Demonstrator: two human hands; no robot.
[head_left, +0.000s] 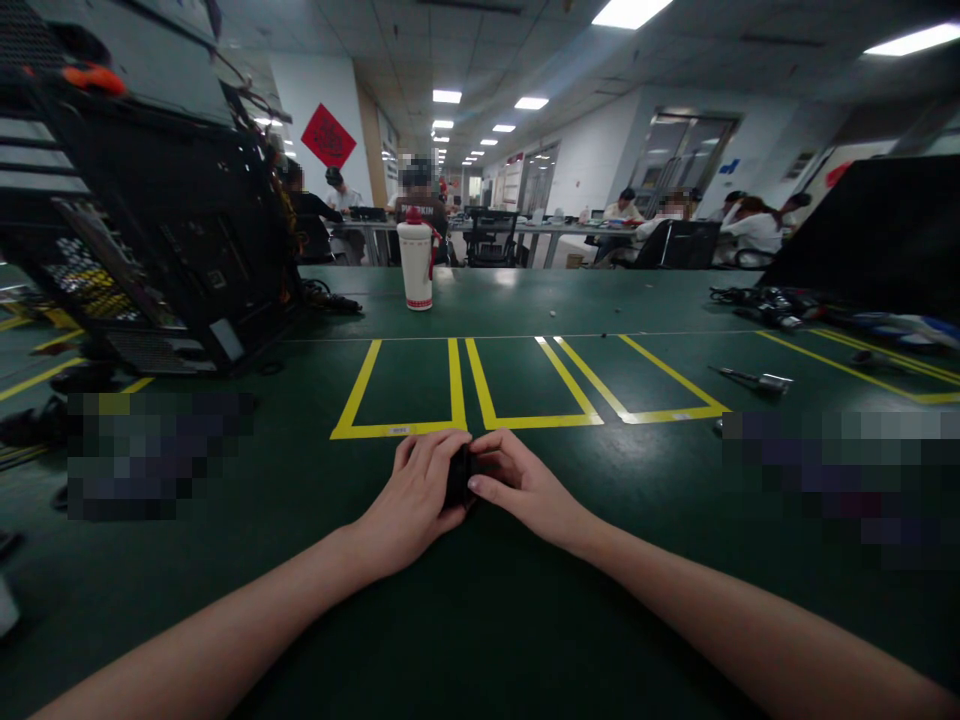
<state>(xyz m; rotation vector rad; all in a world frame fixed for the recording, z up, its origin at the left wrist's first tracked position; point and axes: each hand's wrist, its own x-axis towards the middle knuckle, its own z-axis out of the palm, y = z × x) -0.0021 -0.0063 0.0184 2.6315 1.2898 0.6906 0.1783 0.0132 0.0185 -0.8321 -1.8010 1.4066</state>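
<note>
The left hand [424, 485] was wrapped over a small black object [458, 475], its fingers across the top and its thumb along the near side. The right hand [529, 490] curved in from the other side, thumb and fingertips at the object's right edge; whether they were pinching it I could not tell. The object sat between the two hands, low over the green tabletop [480, 640], and was too covered to identify further.

Just beyond the hands lay three frames of yellow tape [536, 420], side by side. Farther back, to the left, a white bottle [417, 268] with a red lid stood upright. To its left was a black computer case [225, 230] with dark cables [330, 298] beside it. On the right lay a slender tool [754, 380] with a metallic end, and behind it a bundle of cables [765, 308] near a large black panel [862, 235].

Past the table, several people sat at desks, and a red diamond-shaped decoration [328, 137] hung on a white pillar [315, 85].
</note>
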